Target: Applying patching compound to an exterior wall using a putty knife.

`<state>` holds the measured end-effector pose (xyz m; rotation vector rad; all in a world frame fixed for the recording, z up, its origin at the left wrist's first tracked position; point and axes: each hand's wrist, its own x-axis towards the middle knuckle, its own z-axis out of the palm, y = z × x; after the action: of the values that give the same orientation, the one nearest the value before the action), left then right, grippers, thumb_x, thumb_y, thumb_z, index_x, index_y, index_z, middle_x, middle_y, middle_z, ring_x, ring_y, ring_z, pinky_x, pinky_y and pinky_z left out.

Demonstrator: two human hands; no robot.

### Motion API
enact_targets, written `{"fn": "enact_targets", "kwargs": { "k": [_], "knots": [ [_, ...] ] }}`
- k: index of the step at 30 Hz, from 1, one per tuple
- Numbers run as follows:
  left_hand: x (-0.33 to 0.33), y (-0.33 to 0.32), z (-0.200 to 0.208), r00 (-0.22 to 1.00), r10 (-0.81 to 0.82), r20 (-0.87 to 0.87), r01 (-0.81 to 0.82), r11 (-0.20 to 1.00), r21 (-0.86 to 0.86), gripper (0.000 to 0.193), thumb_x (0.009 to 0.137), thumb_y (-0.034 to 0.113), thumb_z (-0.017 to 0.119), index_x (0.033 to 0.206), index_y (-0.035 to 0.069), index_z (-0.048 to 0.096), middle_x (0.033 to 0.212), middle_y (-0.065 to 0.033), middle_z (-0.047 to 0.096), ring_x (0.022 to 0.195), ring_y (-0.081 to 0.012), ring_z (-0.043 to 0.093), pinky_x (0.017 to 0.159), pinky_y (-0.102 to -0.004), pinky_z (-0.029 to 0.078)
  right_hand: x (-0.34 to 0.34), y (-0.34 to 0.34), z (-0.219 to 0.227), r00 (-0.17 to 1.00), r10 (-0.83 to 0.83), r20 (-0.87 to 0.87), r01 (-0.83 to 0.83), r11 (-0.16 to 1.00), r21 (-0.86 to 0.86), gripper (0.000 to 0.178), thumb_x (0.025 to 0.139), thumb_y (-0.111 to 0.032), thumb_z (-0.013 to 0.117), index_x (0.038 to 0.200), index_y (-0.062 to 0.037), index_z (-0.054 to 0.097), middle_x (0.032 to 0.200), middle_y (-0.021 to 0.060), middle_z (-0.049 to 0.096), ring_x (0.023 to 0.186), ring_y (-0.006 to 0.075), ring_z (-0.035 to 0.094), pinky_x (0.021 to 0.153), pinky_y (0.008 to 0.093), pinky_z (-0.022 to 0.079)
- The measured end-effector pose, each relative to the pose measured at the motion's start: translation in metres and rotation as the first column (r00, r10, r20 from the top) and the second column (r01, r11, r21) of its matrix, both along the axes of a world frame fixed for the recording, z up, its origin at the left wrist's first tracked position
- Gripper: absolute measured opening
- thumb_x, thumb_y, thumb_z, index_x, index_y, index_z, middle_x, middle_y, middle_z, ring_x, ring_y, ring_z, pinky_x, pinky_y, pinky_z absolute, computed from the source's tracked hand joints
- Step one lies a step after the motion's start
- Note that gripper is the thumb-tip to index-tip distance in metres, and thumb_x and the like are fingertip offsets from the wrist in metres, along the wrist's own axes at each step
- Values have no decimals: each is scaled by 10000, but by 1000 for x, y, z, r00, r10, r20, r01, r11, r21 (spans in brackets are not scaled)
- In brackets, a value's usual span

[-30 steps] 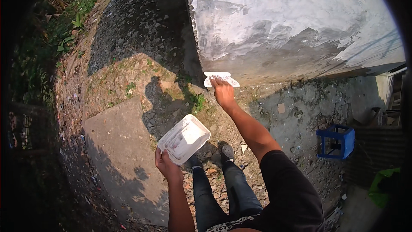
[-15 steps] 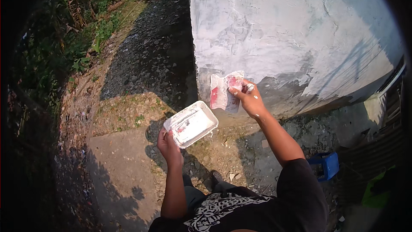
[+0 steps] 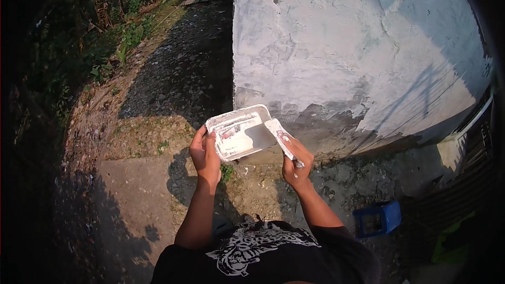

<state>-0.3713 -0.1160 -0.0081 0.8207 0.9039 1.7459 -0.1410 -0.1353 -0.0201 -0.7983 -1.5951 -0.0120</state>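
My left hand (image 3: 204, 155) grips a white rectangular plastic tub (image 3: 235, 156) by its left side, thumb at the rim. White putty (image 3: 247, 142) coats the inside, and a streaked strip with some red lies along the far part. Beside the tub's right edge, my right hand (image 3: 299, 162) is closed around a putty-smeared scraper (image 3: 278, 132), seen nearly edge-on. The scraper's far end is at or just above the rim; I cannot tell whether it touches. White spots of putty mark my right hand.
Ahead and to the right stands a wall corner (image 3: 326, 52), patchy white over grey. A blue plastic stool (image 3: 386, 215) stands on the ground at right. A concrete slab (image 3: 137, 189) lies at lower left, with rubble (image 3: 173, 68) and plants (image 3: 131, 34) beyond.
My right hand has come down from the wall to the tub, turning the scraper edge-on. The tub has moved up and slightly right, and is tilted less.
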Motion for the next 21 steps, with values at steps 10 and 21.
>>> {"fn": "enact_targets", "kwargs": {
  "k": [10,21],
  "knots": [
    [13,12,-4,995,-43,-88,45,999,11,432,987,13,522,1379,-145,433,1206,-229,658,1075,-203,659,926,-314,526,59,-15,-73,969,-172,178,221,926,-307,401,748,98,603,1116,-24,704,1093,214,703,1033,424,651,880,419,520],
    [26,23,-9,978,-8,-208,61,966,252,448,983,5,536,1393,-135,420,1276,-239,620,1130,-219,632,971,-326,503,76,-9,-18,308,-109,-945,-554,787,-272,451,958,-11,600,1387,-12,464,1237,101,635,1124,185,621,972,341,504]
  ]
}}
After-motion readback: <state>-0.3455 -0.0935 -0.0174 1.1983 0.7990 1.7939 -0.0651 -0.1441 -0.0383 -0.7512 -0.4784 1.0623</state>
